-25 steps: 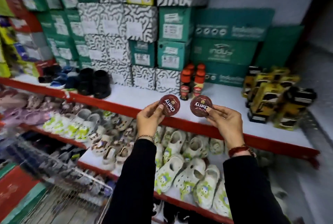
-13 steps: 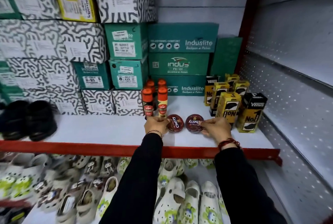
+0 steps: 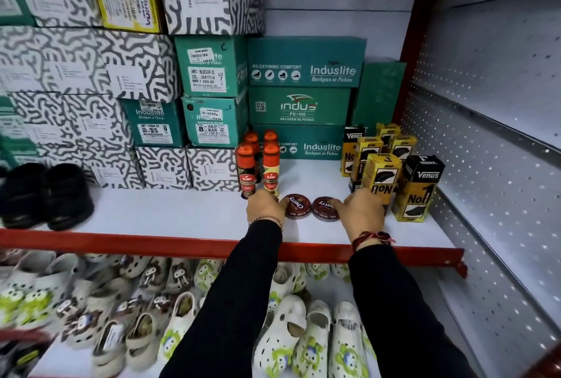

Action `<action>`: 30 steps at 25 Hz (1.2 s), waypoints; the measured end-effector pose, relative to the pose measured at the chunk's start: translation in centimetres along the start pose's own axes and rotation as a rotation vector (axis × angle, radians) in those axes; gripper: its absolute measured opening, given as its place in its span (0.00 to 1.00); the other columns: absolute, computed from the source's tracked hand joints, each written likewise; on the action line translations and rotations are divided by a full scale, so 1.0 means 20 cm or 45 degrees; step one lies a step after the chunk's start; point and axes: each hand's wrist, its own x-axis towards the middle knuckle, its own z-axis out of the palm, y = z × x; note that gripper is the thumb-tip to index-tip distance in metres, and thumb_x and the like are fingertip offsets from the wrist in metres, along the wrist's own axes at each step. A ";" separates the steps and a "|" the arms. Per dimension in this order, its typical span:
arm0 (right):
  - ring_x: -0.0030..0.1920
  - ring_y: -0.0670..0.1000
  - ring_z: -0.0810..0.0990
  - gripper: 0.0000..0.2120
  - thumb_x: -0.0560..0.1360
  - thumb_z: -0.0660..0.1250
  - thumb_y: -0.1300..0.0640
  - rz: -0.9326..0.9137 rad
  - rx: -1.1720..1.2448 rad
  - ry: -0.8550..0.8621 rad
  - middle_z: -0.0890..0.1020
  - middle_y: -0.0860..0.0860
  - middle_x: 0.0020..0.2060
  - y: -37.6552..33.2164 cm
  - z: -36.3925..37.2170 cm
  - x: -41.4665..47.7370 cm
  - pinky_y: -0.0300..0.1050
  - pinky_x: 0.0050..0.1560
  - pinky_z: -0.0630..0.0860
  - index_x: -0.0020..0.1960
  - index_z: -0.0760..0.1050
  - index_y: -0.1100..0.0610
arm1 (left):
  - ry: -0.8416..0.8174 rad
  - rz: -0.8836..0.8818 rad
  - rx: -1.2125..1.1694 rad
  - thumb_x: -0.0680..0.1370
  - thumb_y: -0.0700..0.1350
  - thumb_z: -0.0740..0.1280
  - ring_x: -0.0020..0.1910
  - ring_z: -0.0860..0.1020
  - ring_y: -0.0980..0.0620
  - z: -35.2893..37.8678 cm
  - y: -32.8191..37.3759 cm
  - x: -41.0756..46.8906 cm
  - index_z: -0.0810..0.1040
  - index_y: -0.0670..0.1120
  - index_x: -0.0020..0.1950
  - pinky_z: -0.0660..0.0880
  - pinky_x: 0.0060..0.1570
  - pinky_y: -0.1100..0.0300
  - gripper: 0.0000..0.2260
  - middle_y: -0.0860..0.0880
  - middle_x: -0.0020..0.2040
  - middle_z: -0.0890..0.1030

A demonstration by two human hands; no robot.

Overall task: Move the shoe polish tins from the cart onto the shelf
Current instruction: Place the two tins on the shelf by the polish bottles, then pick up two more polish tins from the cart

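Observation:
Two round dark-red shoe polish tins lie flat, side by side, on the white shelf with the red front edge. My left hand grips the left tin at its left rim. My right hand holds the right tin from its right side, fingers over its edge. Both tins rest on the shelf surface. The cart is out of view.
Several orange-capped polish bottles stand just behind my left hand. Yellow and black Venus boxes crowd the right, close to my right hand. Stacked shoe boxes fill the back. Black shoes sit far left. White clogs fill the lower shelf.
A second ago I held both tins up in the air before the shelf. Since then my hands have carried them forward and set them down on the shelf; the view has moved closer.

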 end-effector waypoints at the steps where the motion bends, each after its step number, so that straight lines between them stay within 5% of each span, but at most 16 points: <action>1: 0.44 0.60 0.84 0.18 0.71 0.71 0.45 -0.062 0.012 0.042 0.86 0.59 0.42 -0.02 -0.02 -0.03 0.45 0.42 0.79 0.45 0.84 0.62 | 0.038 0.067 0.021 0.73 0.52 0.71 0.46 0.85 0.39 -0.03 0.03 -0.05 0.84 0.43 0.52 0.83 0.50 0.49 0.14 0.41 0.49 0.86; 5: 0.48 0.54 0.84 0.17 0.76 0.63 0.44 -0.408 0.145 0.103 0.86 0.52 0.48 -0.11 -0.07 -0.11 0.46 0.49 0.80 0.54 0.82 0.55 | 0.265 0.428 0.264 0.79 0.51 0.61 0.54 0.81 0.39 -0.18 0.08 -0.24 0.83 0.46 0.57 0.76 0.50 0.52 0.15 0.42 0.55 0.84; 7: 0.58 0.53 0.81 0.18 0.79 0.59 0.45 -0.609 0.121 0.057 0.82 0.52 0.59 -0.17 -0.07 -0.15 0.46 0.57 0.75 0.61 0.78 0.54 | 0.349 0.602 0.349 0.80 0.50 0.59 0.59 0.79 0.41 -0.26 0.06 -0.28 0.80 0.46 0.62 0.76 0.55 0.51 0.16 0.43 0.61 0.80; 10: 0.79 0.53 0.57 0.24 0.81 0.54 0.46 -0.811 0.080 -0.124 0.63 0.52 0.77 -0.26 -0.04 -0.24 0.52 0.77 0.55 0.74 0.65 0.54 | 0.422 0.676 0.532 0.82 0.51 0.54 0.78 0.64 0.45 -0.38 -0.01 -0.35 0.67 0.46 0.76 0.60 0.77 0.49 0.23 0.46 0.77 0.67; 12: 0.80 0.52 0.45 0.27 0.81 0.51 0.44 -0.943 0.044 -0.140 0.53 0.50 0.80 -0.32 0.01 -0.34 0.56 0.78 0.42 0.78 0.58 0.53 | 0.508 0.678 0.658 0.82 0.52 0.52 0.81 0.55 0.47 -0.49 -0.09 -0.41 0.61 0.46 0.79 0.50 0.80 0.49 0.25 0.48 0.81 0.60; 18: 0.80 0.53 0.46 0.29 0.81 0.51 0.43 -1.178 0.130 -0.263 0.55 0.51 0.80 -0.56 0.19 -0.72 0.60 0.79 0.41 0.78 0.59 0.55 | 0.713 0.416 0.821 0.82 0.53 0.51 0.82 0.51 0.49 -0.85 -0.44 -0.63 0.59 0.47 0.79 0.47 0.80 0.49 0.26 0.49 0.81 0.57; 27: 0.80 0.55 0.51 0.26 0.81 0.50 0.44 -1.528 0.164 -0.756 0.58 0.53 0.79 -0.84 0.68 -1.49 0.59 0.78 0.41 0.75 0.63 0.53 | 0.841 -0.116 0.829 0.82 0.55 0.49 0.82 0.49 0.50 -1.31 -1.18 -1.01 0.57 0.47 0.80 0.44 0.81 0.50 0.27 0.50 0.82 0.56; 30: 0.76 0.56 0.63 0.22 0.81 0.53 0.47 -1.590 0.100 -0.968 0.67 0.54 0.74 -0.85 0.93 -1.77 0.58 0.78 0.54 0.71 0.69 0.55 | 0.850 -0.389 0.673 0.82 0.56 0.52 0.81 0.53 0.49 -1.40 -1.54 -1.12 0.57 0.46 0.80 0.48 0.81 0.51 0.28 0.48 0.81 0.59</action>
